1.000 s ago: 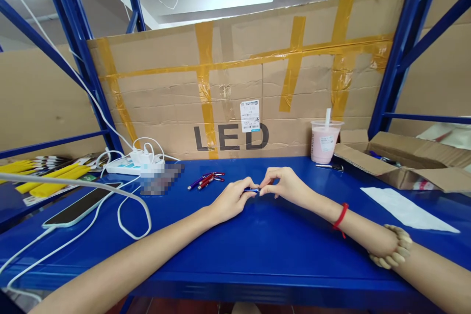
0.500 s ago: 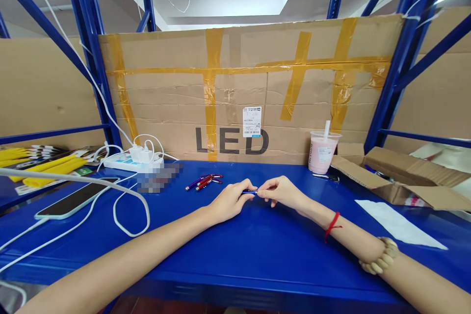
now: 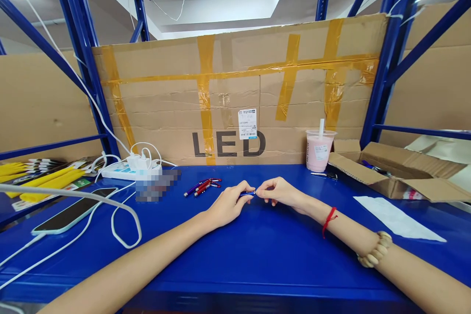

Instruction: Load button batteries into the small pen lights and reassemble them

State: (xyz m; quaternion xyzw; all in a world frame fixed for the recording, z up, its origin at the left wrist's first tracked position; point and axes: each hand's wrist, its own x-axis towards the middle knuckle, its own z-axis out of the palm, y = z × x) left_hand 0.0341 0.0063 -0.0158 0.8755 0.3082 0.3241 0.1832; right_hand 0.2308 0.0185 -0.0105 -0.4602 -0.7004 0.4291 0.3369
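A short, shiny blue pen (image 3: 247, 193) lies level between my two hands, a little above the blue tabletop. My left hand (image 3: 230, 202) is closed, thumb and fingers pinching its barrel. At the pen's right end, my right hand (image 3: 277, 192) is closed in a pinch; its fingertips cover that tip, so small details there are hidden. Left of my hands lie several slim metallic pens (image 3: 202, 186), red and purple-blue, side by side with thin clip-like parts at their far ends.
Left are a phone (image 3: 73, 210), white cables (image 3: 127, 243), a power strip (image 3: 128, 170) and yellow packages (image 3: 55, 184). A pink drink cup (image 3: 318, 152), a dark clipped pen (image 3: 324, 175), an open cardboard box (image 3: 392, 176) and white paper (image 3: 399, 218) are right. Cardboard (image 3: 165, 108) stands behind.
The head view has shifted slightly, moving the background a little left in the picture. Both hands keep their pinch on the blue pen, with hardly any visible movement between them.
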